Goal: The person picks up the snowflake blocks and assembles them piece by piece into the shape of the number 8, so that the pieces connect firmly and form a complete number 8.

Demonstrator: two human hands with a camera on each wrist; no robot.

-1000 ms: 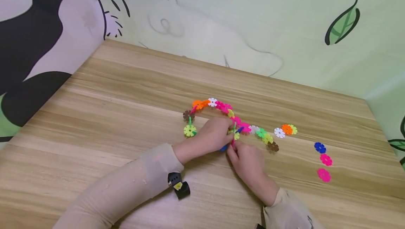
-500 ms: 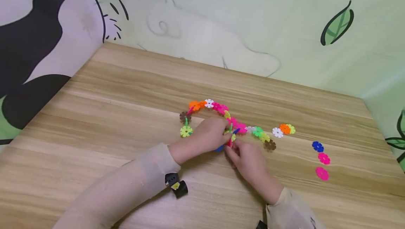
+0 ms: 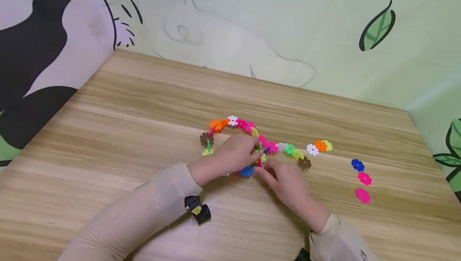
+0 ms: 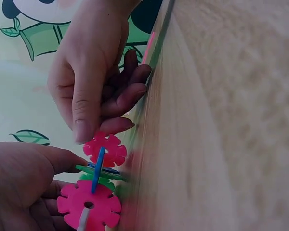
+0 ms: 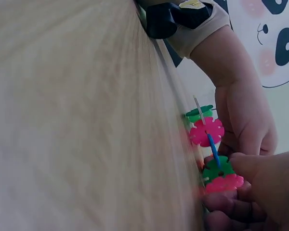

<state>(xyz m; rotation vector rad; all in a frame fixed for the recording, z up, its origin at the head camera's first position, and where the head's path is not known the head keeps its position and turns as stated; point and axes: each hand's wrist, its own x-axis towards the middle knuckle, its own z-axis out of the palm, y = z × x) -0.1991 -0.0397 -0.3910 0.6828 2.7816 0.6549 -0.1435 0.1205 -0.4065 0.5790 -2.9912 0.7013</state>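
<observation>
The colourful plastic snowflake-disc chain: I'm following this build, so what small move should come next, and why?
Probably press the pink snowflake disc home. The right hand pinches it at the colourful plastic snowflake-disc chain, which the left hand grips beside a blue disc standing edge-on in its slot.

wooden table with a snowflake-disc chain and loose discs

Person is wearing thin beige long sleeves on both arms, cuffs ending at wrists. Small pale spots are showing on left sleeve. Small black camera with yellow sticker is sitting strapped under left wrist. Bit of black strap is peeking by right cuff.
</observation>
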